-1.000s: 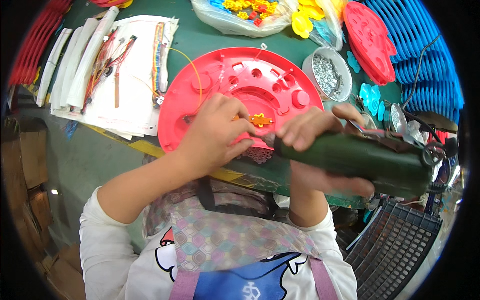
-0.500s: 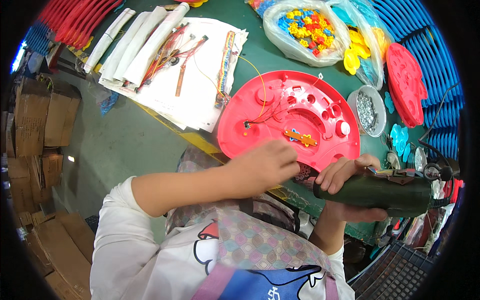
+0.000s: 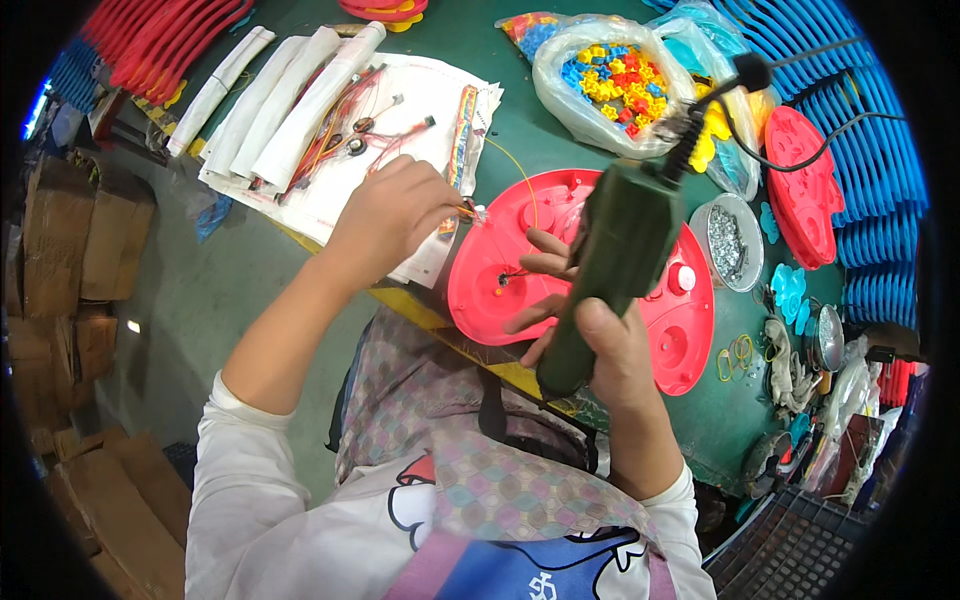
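Observation:
My right hand (image 3: 620, 355) holds a dark green electric screwdriver (image 3: 620, 265), its thumb along the body and several fingers stretched out past it. The tool stands tilted over a red plastic shell (image 3: 480, 300) and hides its middle. My left hand (image 3: 395, 215) is closed, its fingertips pinched at wires (image 3: 468, 211) with a small pale connector, by the shell's upper left edge. From there a thin yellow wire (image 3: 520, 165) arcs over to the shell. Beside the hand, a ribbon of coloured wires (image 3: 463, 135) and bundled wires (image 3: 345, 140) lie on white sheets (image 3: 415, 85).
At the back stands a bag of small coloured plastic pieces (image 3: 615, 90). A bowl of screws (image 3: 730, 240) sits right of the shell, near more red shells (image 3: 800, 190) and stacked blue parts (image 3: 870, 200). The screwdriver's black cord (image 3: 810, 165) runs off right. Cardboard boxes (image 3: 110, 230) stand left.
The screwdriver has swung from lying at the right to tilted over the shell. My left hand has moved left and away from me, to the wires. The shell has shifted slightly.

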`<state>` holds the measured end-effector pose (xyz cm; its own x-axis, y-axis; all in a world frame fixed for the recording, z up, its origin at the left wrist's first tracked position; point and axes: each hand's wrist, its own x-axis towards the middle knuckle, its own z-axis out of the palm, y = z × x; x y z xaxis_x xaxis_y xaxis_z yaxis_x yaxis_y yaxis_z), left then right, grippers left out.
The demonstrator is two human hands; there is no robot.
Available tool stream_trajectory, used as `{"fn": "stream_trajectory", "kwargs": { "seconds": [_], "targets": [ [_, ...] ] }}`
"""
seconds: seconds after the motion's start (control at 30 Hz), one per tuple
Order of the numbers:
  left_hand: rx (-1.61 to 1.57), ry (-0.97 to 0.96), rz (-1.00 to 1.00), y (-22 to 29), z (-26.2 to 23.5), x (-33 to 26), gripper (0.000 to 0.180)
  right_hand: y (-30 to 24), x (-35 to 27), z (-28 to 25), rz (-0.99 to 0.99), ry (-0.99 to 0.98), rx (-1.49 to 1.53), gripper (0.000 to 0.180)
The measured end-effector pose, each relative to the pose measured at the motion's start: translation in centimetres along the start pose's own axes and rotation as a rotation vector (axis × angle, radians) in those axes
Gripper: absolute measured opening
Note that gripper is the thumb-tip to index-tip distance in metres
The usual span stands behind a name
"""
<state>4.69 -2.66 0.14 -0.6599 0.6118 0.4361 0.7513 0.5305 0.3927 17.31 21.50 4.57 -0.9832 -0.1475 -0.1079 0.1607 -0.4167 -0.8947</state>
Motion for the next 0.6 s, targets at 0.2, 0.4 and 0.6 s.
{"fn": "stream_trajectory", "kwargs": {
  "seconds": [0.2, 0.4, 0.6],
  "targets": [
    [0.032, 0.149, 0.214, 2.1, -1.1, 0.3, 0.021, -0.8, 1.6, 0.5, 0.241, -0.090, -0.056, 0.073],
    [0.182, 0.133, 0.357, 3.2, -1.0, -0.3, 0.037, -0.8, 1.3, 0.0, 0.209, -0.151, 0.154, 0.073],
    [0.096, 0.136, 0.272, 3.5, -1.1, -0.3, 0.032, -1.4, 1.2, -1.9, 0.123, -0.013, 0.106, 0.070]
  ]
}}
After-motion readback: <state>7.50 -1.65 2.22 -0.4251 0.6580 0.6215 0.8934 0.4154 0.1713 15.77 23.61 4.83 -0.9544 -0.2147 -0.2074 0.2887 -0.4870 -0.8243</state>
